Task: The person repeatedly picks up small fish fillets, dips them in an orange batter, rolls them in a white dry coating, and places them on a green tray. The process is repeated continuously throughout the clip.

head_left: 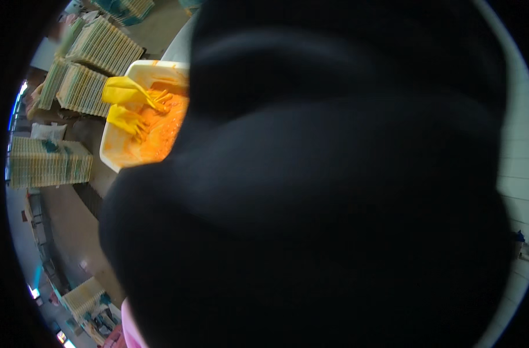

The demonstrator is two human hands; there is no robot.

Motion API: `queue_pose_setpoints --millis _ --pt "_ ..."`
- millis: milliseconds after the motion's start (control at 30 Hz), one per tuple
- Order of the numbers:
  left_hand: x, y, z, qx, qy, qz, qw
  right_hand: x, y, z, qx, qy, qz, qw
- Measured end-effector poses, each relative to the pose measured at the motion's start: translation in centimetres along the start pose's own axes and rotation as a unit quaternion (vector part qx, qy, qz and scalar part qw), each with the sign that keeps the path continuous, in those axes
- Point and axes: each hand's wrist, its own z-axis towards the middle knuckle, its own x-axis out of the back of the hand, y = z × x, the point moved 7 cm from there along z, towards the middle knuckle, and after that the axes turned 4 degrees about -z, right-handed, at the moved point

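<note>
A large, blurred black shape (311,209), too close to make out, covers most of the view. I cannot see either of my hands. To its left is a white tub (111,152) smeared inside with orange material (159,130), partly hidden by the black shape. Two yellow rubber gloves, an upper one (125,90) and a lower one (125,122), lie in and over the tub, their fingers in the orange material. A bit of pink cloth (131,327) shows at the lower left edge of the black shape.
Several stacks of pale frames or boards stand at the upper left (105,46), middle left (49,165) and lower left (84,298). A white sack (48,131) lies between two stacks. The floor (73,226) shows at left, a pale panelled surface (517,151) at far right.
</note>
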Motion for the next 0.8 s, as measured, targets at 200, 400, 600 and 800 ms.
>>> queue_pose_setpoints --millis 200,400,600,800 --pt "13.3 -20.9 -18.4 0.159 0.105 0.038 0.981 -21.1 -8.9 10.4 0.118 -0.203 -0.148 0.961" --pt "13.6 -30.0 -46.9 0.366 0.049 -0.099 0.924 -33.6 -1.8 17.2 0.072 -0.205 -0.045 0.975" --pt "6.8 -35.5 -69.2 0.539 0.056 -0.184 0.82 -33.8 -8.5 7.7 -0.011 -0.337 -0.045 0.94" --pt "-3.8 -30.2 -67.0 0.61 -0.1 -0.086 0.781 -29.9 -11.4 -2.6 -0.099 -0.289 0.018 0.952"
